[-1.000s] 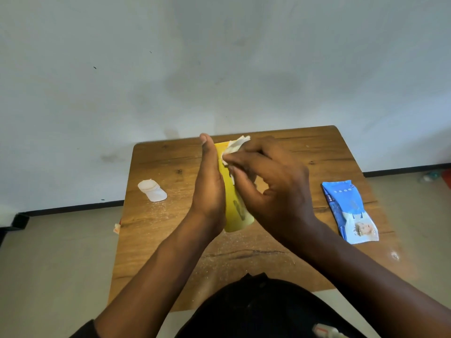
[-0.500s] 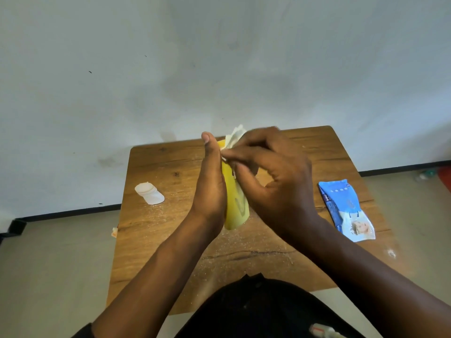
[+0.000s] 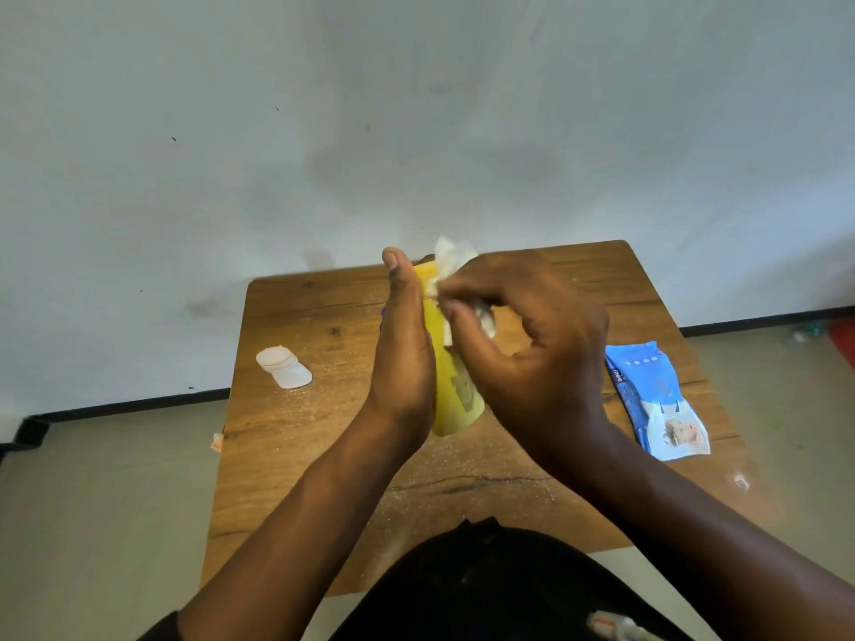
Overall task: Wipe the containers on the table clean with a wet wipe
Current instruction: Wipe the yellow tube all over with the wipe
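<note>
Yellow container (image 3: 455,395) label illegible, blue wipes pack (image 3: 657,400) lettering unreadable

The container (image 3: 455,390) is yellow with a faint greyish mark on its side, and the wipe (image 3: 451,260) against it is white. The bench (image 3: 296,437) is brown wood grain with dark knots. Left lies a translucent white cap (image 3: 283,366); right, a blue-and-white packet (image 3: 657,400).

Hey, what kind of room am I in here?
Probably a plain, sparsely furnished room indoors: a small wooden table pushed against a bare, stained white wall, with a dark skirting board along a pale floor.
</note>
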Action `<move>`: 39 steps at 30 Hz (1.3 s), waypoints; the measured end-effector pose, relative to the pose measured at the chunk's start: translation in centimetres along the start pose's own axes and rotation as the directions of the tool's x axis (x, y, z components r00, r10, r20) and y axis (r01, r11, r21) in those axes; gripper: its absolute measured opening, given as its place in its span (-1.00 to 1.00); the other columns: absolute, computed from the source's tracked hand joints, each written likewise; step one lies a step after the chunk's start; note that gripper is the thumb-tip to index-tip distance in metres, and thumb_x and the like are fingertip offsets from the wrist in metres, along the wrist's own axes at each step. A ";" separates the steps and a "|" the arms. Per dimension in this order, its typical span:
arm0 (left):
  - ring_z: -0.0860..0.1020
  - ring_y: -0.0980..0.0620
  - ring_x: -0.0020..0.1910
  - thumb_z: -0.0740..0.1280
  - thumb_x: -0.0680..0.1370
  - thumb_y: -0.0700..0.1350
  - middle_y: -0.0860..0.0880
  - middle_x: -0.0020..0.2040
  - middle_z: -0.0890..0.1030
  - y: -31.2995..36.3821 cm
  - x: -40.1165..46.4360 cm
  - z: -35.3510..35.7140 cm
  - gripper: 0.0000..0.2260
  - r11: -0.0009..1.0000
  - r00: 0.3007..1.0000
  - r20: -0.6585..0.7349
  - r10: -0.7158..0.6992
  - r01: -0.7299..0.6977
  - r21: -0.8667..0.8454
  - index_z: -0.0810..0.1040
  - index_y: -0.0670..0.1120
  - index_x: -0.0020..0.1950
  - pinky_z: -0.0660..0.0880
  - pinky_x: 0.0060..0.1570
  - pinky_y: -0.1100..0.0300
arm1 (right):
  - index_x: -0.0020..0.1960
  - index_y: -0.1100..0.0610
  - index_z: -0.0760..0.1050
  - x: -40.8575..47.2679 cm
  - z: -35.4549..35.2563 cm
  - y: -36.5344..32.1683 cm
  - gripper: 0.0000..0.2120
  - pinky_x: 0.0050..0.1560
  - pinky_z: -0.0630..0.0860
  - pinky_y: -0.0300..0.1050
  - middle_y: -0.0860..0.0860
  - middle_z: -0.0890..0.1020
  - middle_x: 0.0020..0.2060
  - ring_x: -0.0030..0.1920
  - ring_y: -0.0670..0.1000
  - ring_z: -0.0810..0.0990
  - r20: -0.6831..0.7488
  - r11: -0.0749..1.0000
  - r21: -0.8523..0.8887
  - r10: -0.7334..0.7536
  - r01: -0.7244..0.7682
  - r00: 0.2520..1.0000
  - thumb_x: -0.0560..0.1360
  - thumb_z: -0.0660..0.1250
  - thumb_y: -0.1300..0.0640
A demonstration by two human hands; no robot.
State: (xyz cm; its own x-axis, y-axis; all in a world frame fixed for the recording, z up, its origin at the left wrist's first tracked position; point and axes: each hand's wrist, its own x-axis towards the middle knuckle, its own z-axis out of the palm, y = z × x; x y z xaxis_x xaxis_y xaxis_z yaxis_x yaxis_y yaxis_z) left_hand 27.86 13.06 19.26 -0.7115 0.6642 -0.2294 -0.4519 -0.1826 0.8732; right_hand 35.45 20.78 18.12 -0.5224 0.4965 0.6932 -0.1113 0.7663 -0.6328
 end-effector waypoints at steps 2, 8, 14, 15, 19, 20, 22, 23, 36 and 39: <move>0.59 -0.30 0.07 -0.09 0.68 0.29 -0.29 0.05 0.60 0.0 0.0 -0.1 -0.36 1.000 1.000 0.006 0.013 -0.014 0.019 0.67 -0.08 0.01 0.54 0.07 -0.09 | 0.06 0.26 0.66 0.3 -0.2 0.3 -0.89 -0.06 0.67 0.00 0.05 0.71 -0.07 -0.04 -0.01 0.71 -0.051 0.988 0.102 0.125 -0.120 0.991 0.54 0.51 0.33; 0.60 -0.37 0.23 -0.02 0.57 0.36 -0.36 0.14 0.63 -0.1 0.1 -0.5 -0.31 0.992 0.998 -0.027 0.049 -0.045 0.114 0.60 -0.16 0.19 0.47 0.30 -0.33 | 0.01 0.25 0.67 0.1 0.1 -0.5 -0.91 -0.13 0.63 -0.01 0.05 0.73 -0.11 -0.10 0.01 0.70 -0.050 1.000 -0.008 0.010 -0.010 0.999 0.51 0.53 0.31; 0.65 -0.28 0.21 -0.04 0.62 0.34 -0.28 0.16 0.67 0.1 0.0 -0.5 -0.35 0.996 1.000 -0.030 0.010 -0.008 0.091 0.63 -0.10 0.17 0.51 0.30 -0.22 | 0.00 0.24 0.68 0.1 0.1 -0.6 -0.91 -0.14 0.61 -0.01 0.06 0.74 -0.12 -0.11 0.02 0.70 -0.044 0.998 -0.061 -0.023 0.020 0.999 0.50 0.53 0.32; 0.66 -0.27 0.19 -0.06 0.64 0.33 -0.29 0.15 0.68 -0.1 0.0 -0.6 -0.35 0.995 1.000 -0.029 0.003 -0.001 0.095 0.64 -0.10 0.16 0.54 0.27 -0.19 | 0.00 0.24 0.68 0.2 0.0 -0.3 -0.91 -0.14 0.62 0.00 0.05 0.74 -0.11 -0.11 0.02 0.70 -0.036 0.998 -0.060 -0.026 0.023 0.999 0.51 0.53 0.32; 0.70 -0.17 0.06 -0.09 0.67 0.30 -0.17 0.00 0.72 -0.1 0.3 -0.7 -0.37 0.997 0.999 -0.034 0.021 -0.019 0.073 0.67 -0.05 0.07 0.61 0.12 -0.06 | 0.02 0.25 0.67 0.5 -0.1 0.1 -0.92 -0.11 0.65 -0.02 0.06 0.73 -0.09 -0.09 0.01 0.69 -0.053 0.999 -0.014 0.044 -0.045 0.998 0.53 0.52 0.30; 0.69 -0.16 0.05 -0.08 0.67 0.31 -0.15 -0.03 0.71 -0.1 0.3 -0.7 -0.37 0.998 0.999 -0.033 0.023 -0.021 0.054 0.68 -0.03 0.03 0.59 0.13 -0.06 | 0.01 0.24 0.67 0.3 0.0 -0.2 -0.91 -0.07 0.63 -0.10 0.06 0.73 -0.10 -0.09 0.01 0.69 -0.037 0.999 -0.052 0.005 -0.007 0.999 0.51 0.53 0.32; 0.67 -0.11 0.01 -0.06 0.66 0.31 -0.12 -0.08 0.68 0.0 0.4 -0.6 -0.37 1.000 0.999 -0.031 0.010 -0.010 0.016 0.70 0.01 -0.07 0.58 0.12 -0.03 | 0.00 0.23 0.69 -0.2 0.2 -0.6 -0.88 -0.04 0.54 -0.22 0.07 0.74 -0.11 -0.09 0.00 0.67 0.018 0.990 -0.116 -0.082 0.083 0.997 0.48 0.54 0.35; 0.65 -0.13 0.01 -0.06 0.67 0.31 -0.14 -0.07 0.67 -0.1 0.5 -0.7 -0.37 1.000 1.000 -0.025 0.000 0.000 0.000 0.70 -0.01 -0.06 0.57 0.11 -0.03 | 0.00 0.23 0.69 -0.2 0.2 -0.5 -0.88 -0.04 0.53 -0.23 0.07 0.74 -0.11 -0.10 0.01 0.67 0.022 0.988 -0.124 -0.092 0.094 0.996 0.48 0.54 0.35; 0.72 -0.08 -0.10 -0.08 0.67 0.30 -0.17 -0.08 0.72 -0.4 0.9 -0.4 -0.34 1.000 1.000 -0.011 -0.022 0.021 -0.012 0.67 -0.11 0.07 0.66 -0.09 0.08 | 0.03 0.27 0.60 -0.1 -0.1 0.5 -0.83 -0.15 0.56 -0.08 0.07 0.68 -0.11 -0.12 0.06 0.64 -0.040 0.997 -0.076 0.026 -0.029 0.999 0.49 0.48 0.43; 0.68 0.03 -0.27 -0.03 0.69 0.26 -0.10 -0.26 0.64 -0.5 0.9 -0.2 -0.40 1.000 1.000 -0.027 -0.015 0.015 0.017 0.60 -0.12 -0.13 0.63 -0.24 0.19 | 0.03 0.27 0.61 -0.5 0.3 -0.4 -0.82 -0.07 0.45 -0.29 0.09 0.68 -0.12 -0.09 0.03 0.61 0.042 0.996 -0.086 -0.025 0.028 0.999 0.48 0.47 0.45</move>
State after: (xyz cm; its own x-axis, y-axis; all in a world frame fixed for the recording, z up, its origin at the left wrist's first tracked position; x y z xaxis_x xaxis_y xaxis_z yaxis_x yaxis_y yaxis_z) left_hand 27.39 13.61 18.56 -0.7192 0.6469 -0.2537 -0.4536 -0.1606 0.8766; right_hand 35.51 20.14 17.98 -0.5546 0.4597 0.6936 -0.0532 0.8123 -0.5809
